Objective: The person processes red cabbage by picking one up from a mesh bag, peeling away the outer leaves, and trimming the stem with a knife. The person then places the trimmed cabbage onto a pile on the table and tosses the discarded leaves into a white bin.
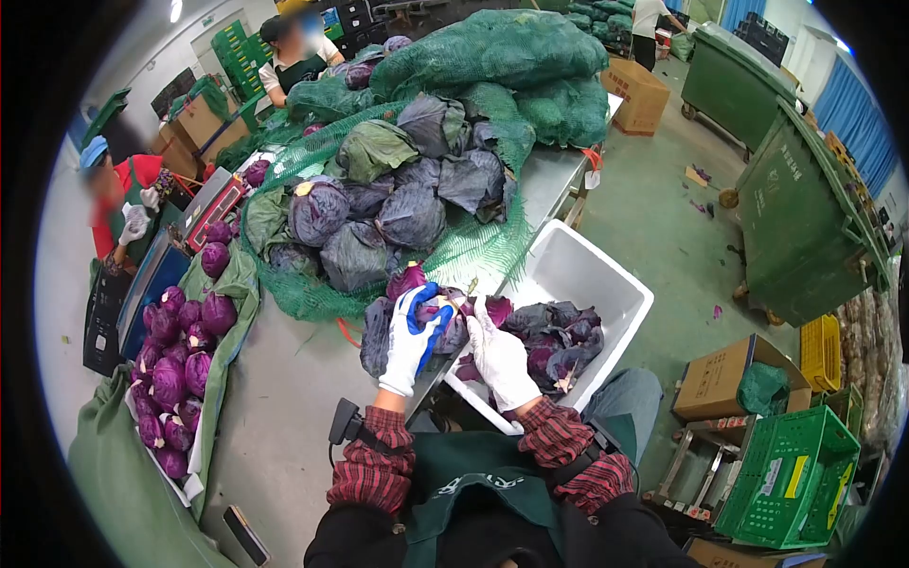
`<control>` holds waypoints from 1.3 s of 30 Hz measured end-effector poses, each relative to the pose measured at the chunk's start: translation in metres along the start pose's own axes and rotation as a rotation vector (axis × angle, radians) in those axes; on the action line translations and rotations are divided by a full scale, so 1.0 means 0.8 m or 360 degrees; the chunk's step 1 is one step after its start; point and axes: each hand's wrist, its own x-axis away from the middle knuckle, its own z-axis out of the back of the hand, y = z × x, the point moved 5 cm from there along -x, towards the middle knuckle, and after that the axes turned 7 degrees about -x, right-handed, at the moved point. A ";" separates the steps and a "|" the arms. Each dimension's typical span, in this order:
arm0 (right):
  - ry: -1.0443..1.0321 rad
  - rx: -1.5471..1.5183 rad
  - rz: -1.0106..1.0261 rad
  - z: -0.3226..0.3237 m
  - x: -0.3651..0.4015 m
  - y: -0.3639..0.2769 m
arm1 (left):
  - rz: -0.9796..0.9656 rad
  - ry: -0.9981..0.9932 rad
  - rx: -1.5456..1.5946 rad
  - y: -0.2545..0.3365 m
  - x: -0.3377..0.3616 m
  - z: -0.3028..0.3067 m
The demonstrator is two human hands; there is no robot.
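My left hand [417,333], in a white glove with blue coating, is closed around a red cabbage [453,330] over the near edge of the metal table. Beside it, my right hand [501,358] in a white glove has its fingers closed at a purple cabbage leaf [498,309]; part of the grip is hidden by the glove. Below my right hand, a white bin [620,284] holds a heap of dark outer leaves [557,341]. Just ahead, untrimmed red cabbages [411,216] spill from an open green net bag [312,284].
Peeled cabbages [170,379] fill a lined container at the left. Full net sacks [488,57] are stacked across the table. Two people [294,66] work opposite and to the left. Green wheeled bins [805,208], a cardboard box [724,379] and a green crate [788,478] stand on the right.
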 end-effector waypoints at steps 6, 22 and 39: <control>-0.0006 0.0113 0.0009 0.003 -0.014 0.002 | -0.0120 0.0065 -0.0223 0.006 0.002 -0.003; -0.0033 -0.1037 -0.0657 -0.047 -0.060 0.098 | 0.0067 -0.0192 0.0161 -0.007 0.061 0.043; 0.0768 -0.0243 -0.0060 0.006 -0.056 0.115 | 0.0107 -0.0458 0.0416 -0.012 0.031 0.024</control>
